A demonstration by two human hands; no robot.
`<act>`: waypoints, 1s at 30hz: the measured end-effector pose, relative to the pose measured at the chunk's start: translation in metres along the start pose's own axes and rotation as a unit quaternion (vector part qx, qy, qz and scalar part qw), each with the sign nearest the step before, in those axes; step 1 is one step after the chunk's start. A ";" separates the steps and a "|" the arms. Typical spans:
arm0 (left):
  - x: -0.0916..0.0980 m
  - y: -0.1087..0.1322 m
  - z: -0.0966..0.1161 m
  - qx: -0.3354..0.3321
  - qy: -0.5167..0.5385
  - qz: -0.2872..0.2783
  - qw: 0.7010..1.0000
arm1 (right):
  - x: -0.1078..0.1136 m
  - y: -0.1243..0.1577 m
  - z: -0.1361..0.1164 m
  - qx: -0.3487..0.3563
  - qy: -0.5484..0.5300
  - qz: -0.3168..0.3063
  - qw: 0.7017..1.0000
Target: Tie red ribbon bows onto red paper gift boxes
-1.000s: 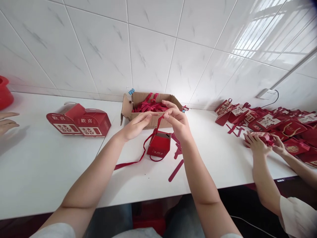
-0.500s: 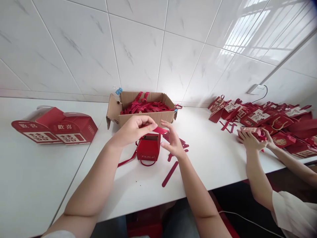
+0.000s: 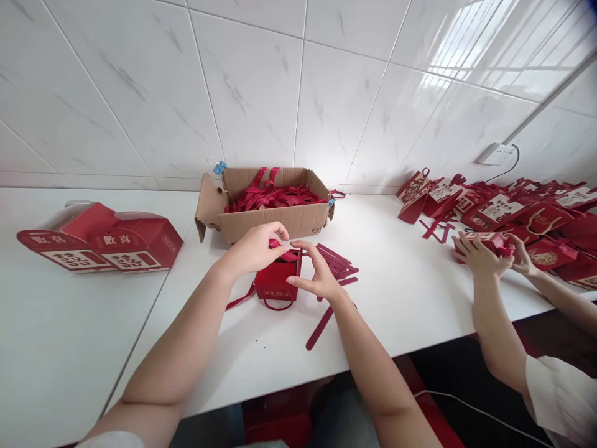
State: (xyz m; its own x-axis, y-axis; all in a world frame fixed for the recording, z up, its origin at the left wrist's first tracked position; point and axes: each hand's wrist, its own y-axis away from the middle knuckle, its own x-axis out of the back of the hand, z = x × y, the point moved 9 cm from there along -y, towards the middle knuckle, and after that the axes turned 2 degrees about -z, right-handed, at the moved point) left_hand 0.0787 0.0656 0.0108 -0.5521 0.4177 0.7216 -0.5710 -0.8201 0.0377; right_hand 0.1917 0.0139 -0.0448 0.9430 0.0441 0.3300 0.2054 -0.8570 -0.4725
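My left hand is closed in a pinch on a red ribbon just above a small red gift box. The box stands on the table with its top open and a cord handle hanging at the front. My right hand is beside the box with thumb and fingers apart. Its index fingertip comes close to the ribbon and the left fingertips; whether it touches is unclear. The thumb overlaps the box's right side. A loose ribbon tail trails on the table left of the box.
Behind my hands stands a cardboard box full of red ribbons. Dark red strips lie to the right. Two larger red boxes stand at left. At right, a co-worker's hands hold a red box before a pile of gift boxes.
My left hand has lowered the ribbon slightly towards the box opening. My right hand has shifted left, its index finger now near the left fingertips. The view has tilted slightly.
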 end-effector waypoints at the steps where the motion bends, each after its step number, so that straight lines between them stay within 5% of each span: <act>1: -0.001 -0.001 -0.001 0.002 -0.006 0.000 1.000 | 0.000 0.000 0.000 0.000 -0.002 -0.001 1.000; 30: -0.007 -0.004 0.006 -0.010 0.008 -0.002 1.000 | 0.000 0.002 0.002 -0.008 0.008 -0.005 1.000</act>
State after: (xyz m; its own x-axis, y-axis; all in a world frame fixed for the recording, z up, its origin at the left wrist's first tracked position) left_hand 0.0885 0.0635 0.0101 -0.5591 0.4276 0.7104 -0.5852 -0.8104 0.0273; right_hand 0.1923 0.0130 -0.0474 0.9367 0.0444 0.3474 0.2103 -0.8645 -0.4564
